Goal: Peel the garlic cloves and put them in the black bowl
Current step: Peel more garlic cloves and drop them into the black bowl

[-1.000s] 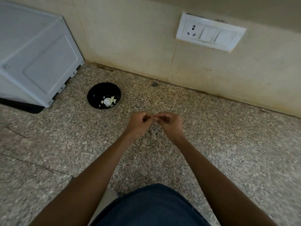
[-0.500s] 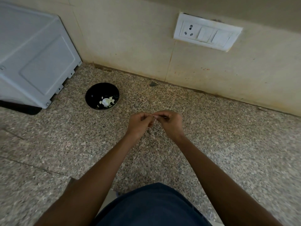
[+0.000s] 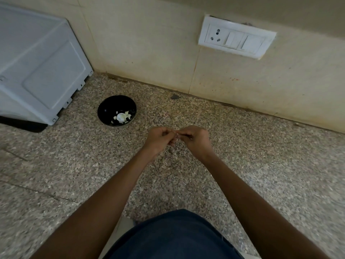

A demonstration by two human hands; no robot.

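Note:
My left hand and my right hand meet fingertip to fingertip above the speckled granite counter. Both have curled fingers and pinch a small garlic clove, which is almost wholly hidden between them. The black bowl stands to the upper left of my hands, well apart from them. Inside it lie white garlic and some pale bits of skin.
A white appliance stands at the far left, close to the bowl. A tiled wall with a white socket and switch plate bounds the counter at the back. My dark blue clothing fills the bottom centre.
My hands stay together on the clove and barely shift; only the fingers work slightly. The bowl has not moved.

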